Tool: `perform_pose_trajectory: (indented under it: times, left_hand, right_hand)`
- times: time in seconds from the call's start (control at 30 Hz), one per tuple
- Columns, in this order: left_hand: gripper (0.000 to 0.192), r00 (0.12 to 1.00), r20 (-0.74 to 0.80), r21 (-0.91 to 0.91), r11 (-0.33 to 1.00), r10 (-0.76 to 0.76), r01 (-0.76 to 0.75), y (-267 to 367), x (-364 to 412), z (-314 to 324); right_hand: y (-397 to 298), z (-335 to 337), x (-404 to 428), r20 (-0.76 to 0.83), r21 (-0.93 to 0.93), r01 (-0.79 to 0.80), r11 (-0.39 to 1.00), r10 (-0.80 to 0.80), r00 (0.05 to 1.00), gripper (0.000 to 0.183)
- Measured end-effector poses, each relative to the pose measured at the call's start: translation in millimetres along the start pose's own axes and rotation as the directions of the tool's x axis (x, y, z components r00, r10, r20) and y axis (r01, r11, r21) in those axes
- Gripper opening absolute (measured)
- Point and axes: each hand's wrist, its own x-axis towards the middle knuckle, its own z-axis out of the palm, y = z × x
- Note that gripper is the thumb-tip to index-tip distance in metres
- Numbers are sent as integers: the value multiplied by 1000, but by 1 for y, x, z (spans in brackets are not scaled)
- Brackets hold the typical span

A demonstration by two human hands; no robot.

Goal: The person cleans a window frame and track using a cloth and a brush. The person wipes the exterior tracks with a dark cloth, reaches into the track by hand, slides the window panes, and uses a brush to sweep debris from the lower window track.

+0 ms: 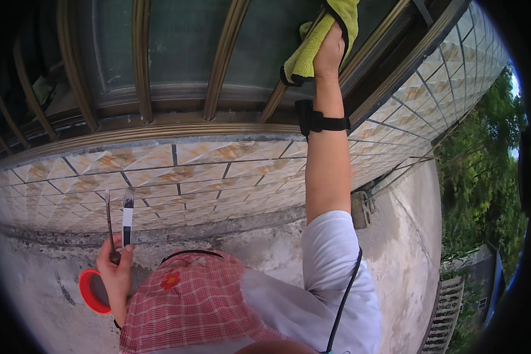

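Observation:
My right hand (329,53) is raised to the window and grips a yellow-green cloth with black edging (312,57), which lies around one of the bronze-coloured window bars (276,99). Low at the left, my left hand (117,270) holds two tools side by side, pointing away from me. One is a flat brush (127,212) with a white and dark handle and greyish bristles; the other is a thin metal tool (109,217) with a dark round handle, perhaps a screwdriver. Behind the bars are dark glass panes (183,53).
A red bucket (86,290) with greyish contents stands on the concrete ground (48,265) beside my left hand. Below the window frame runs a wall of patterned tiles (155,163). At the right are a concrete balustrade (444,309) and trees (478,177).

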Motion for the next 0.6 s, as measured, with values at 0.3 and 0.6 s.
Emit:
perform_pose_trajectory:
  times: [0.3, 0.6]
  left_hand:
    - [21, 999, 19, 2, 999, 32, -32, -2, 19, 10]
    - [20, 994, 66, -21, 996, 92, -91, 10, 12, 22]
  right_hand:
    - [43, -8, -180, 123, -742, 212, 637, -182, 976, 37]
    - [-43, -28, -208, 301, -699, -61, 713, 370, 879, 31]
